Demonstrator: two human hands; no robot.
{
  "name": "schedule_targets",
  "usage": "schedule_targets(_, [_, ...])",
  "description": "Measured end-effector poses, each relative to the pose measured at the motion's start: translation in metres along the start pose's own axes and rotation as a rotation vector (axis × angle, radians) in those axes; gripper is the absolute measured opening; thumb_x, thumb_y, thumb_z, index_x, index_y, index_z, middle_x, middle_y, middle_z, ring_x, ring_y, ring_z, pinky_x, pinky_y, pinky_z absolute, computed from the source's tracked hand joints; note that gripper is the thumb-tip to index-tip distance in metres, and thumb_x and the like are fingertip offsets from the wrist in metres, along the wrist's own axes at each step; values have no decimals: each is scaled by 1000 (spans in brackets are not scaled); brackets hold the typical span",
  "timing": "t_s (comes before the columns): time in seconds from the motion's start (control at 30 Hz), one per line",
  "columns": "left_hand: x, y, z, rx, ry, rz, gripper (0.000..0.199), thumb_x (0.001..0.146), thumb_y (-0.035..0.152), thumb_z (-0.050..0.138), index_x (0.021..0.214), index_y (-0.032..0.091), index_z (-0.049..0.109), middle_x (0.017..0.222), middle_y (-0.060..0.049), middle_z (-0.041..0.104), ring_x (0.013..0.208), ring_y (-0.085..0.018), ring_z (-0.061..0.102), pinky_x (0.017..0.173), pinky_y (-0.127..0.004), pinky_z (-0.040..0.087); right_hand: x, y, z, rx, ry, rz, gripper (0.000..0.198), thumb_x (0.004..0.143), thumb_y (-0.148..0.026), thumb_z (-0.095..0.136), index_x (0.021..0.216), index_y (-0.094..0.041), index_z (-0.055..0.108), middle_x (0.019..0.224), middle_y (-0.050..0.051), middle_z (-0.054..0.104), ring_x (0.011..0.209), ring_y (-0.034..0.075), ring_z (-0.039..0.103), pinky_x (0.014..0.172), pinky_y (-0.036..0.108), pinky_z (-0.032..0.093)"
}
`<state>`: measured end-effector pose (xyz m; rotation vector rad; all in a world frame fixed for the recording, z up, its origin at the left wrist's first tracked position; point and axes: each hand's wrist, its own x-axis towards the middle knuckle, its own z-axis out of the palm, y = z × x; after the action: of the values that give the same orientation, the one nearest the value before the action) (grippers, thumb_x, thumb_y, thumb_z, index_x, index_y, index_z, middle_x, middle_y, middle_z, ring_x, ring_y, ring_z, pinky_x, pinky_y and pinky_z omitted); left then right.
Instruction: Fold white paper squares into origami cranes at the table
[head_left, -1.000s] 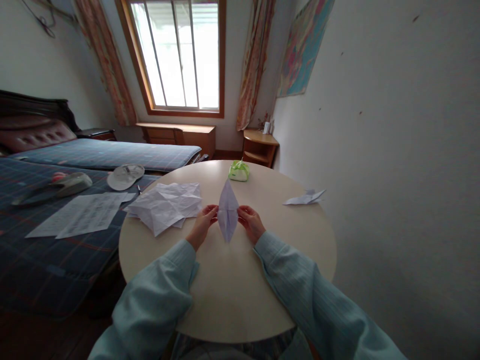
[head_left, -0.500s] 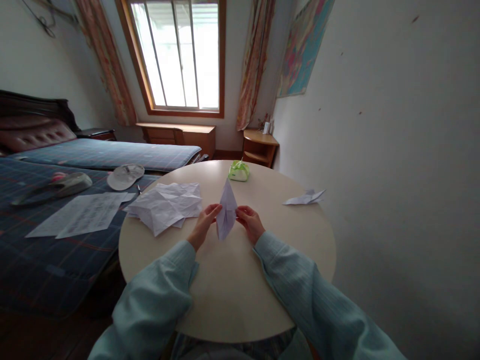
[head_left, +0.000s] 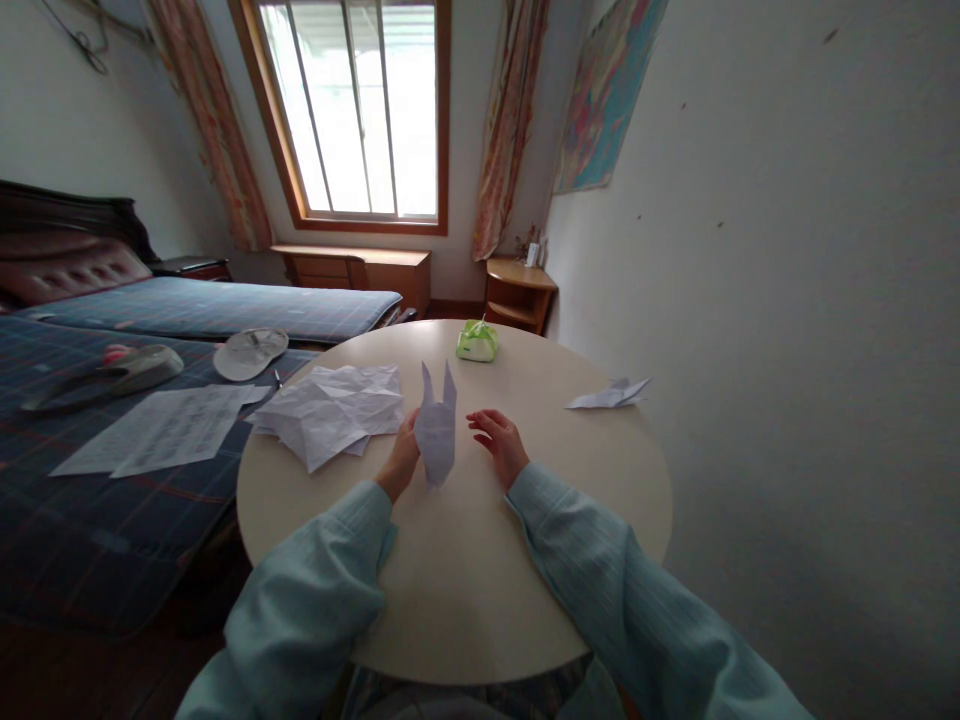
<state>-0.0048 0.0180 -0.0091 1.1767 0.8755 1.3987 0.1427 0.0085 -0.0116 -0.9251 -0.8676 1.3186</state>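
Round white counter (head_left: 465,600) in a bedroom, with folded paper (head_left: 436,445) in the left hand (head_left: 401,460)

Light shines through a big window (head_left: 360,120) at the top of the frame. Flowery curtains (head_left: 214,130) hang on both sides of it, and a bright map (head_left: 611,100) is on the wall at the upper right. At the left of the frame is a bed (head_left: 82,570) with a dark blue checked top. On it lie a white cap (head_left: 251,353) and some printed sheets (head_left: 165,430).

The folded paper is near the middle of the frame. It stands up tall, with two thin points at the top like rabbit ears. I cannot tell if its bottom tip touches the counter. The left hand pinches its left side. The right hand (head_left: 502,445) is just to the right of the paper and apart from it, with the fingers a little bent and spread from the thumb.

Left of the left hand is a pile of creased white paper (head_left: 337,410). A green and white packet (head_left: 478,342) sits at the far side of the counter. Another folded paper piece (head_left: 611,397) lies near the right edge. Blue-green sleeves (head_left: 307,580) cover both arms.
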Motion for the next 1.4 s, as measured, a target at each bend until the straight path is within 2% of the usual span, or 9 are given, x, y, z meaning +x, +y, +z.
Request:
schedule_targets(0.1, [-2, 1, 0, 10, -33, 21, 23, 60, 28, 60, 78, 14, 60, 71, -2, 61, 67, -14, 54, 59, -23, 41, -1, 0, 1, -19, -41, 22, 21, 55, -34, 67, 69, -20, 60, 77, 0, 64, 71, 10, 55, 63, 22, 39])
schedule_targets(0.33, [-1, 0, -1, 56, -53, -25, 26, 58, 29, 63, 78, 13, 61, 69, -2, 61, 67, -15, 55, 55, -21, 40, -6, 4, 6, -31, -261, 81, 23, 53, -35, 70, 68, -19, 63, 69, -1, 63, 62, 10, 55, 60, 23, 40])
schedule_targets(0.57, [-2, 2, 0, 38, -42, -31, 23, 58, 27, 62, 76, 13, 60, 67, -1, 60, 63, -13, 54, 55, -21, 39, -6, 4, 4, -28, -322, 98, 24, 57, -36, 68, 74, -20, 64, 70, -1, 64, 65, 10, 56, 62, 24, 40])
schedule_targets(0.9, [-2, 2, -1, 25, -20, -19, 18, 60, 26, 59, 72, 13, 60, 64, 0, 59, 59, -12, 51, 53, -21, 38, -5, 4, 4, -53, -225, 91, 17, 53, -31, 70, 61, -18, 62, 61, -3, 61, 60, 8, 54, 59, 21, 38])
schedule_targets(1.2, [2, -4, -3, 89, -23, -28, 22, 63, 34, 57, 71, 13, 59, 63, -1, 58, 59, -12, 51, 52, -21, 38, -3, 7, 4, -4, -208, 95, 22, 49, -27, 72, 67, -20, 62, 66, -4, 61, 58, 7, 52, 58, 21, 38])
schedule_targets(1.4, [3, -4, -4, 114, -44, -24, 26, 61, 36, 59, 72, 13, 57, 65, 0, 56, 63, -12, 50, 55, -20, 38, -2, 7, 3, -42, -199, 97, 17, 50, -28, 70, 61, -18, 62, 58, -4, 58, 56, 8, 51, 57, 22, 37])
